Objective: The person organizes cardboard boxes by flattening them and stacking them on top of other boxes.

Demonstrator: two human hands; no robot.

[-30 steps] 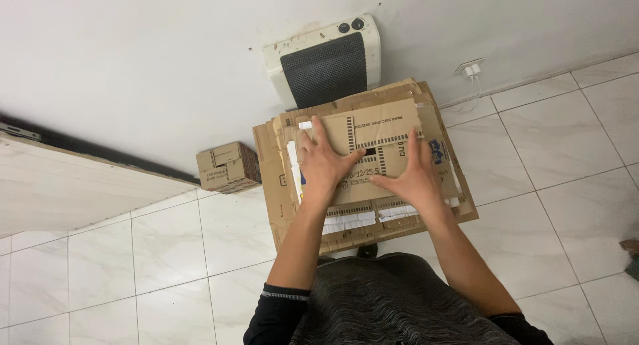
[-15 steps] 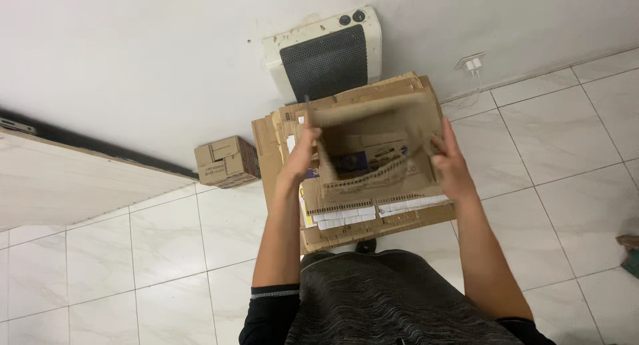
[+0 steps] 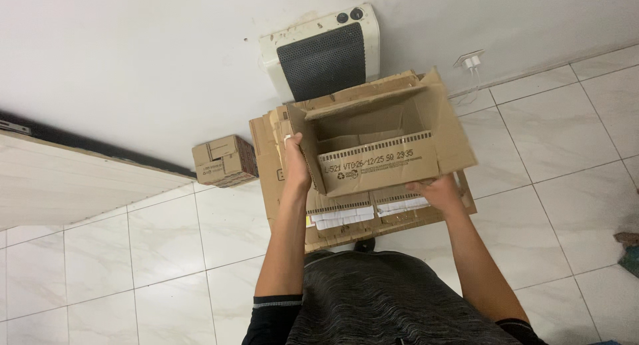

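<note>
Above the flat cardboard stack [image 3: 293, 205], carton [image 3: 379, 138] now opened, both hands' grip on it.

Illumination even and moderately bright, diffuse, source not visible. Shadows soft: a shaded interior inside the opened cardboard box [image 3: 373, 128], and faint shade under the cardboard stack [image 3: 273, 185]. Mild sheen on the floor tiles [image 3: 166, 252]. Focus acceptable throughout; slight wide-angle bending at edges.

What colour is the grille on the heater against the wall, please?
Black, on the white heater; head view.
</note>
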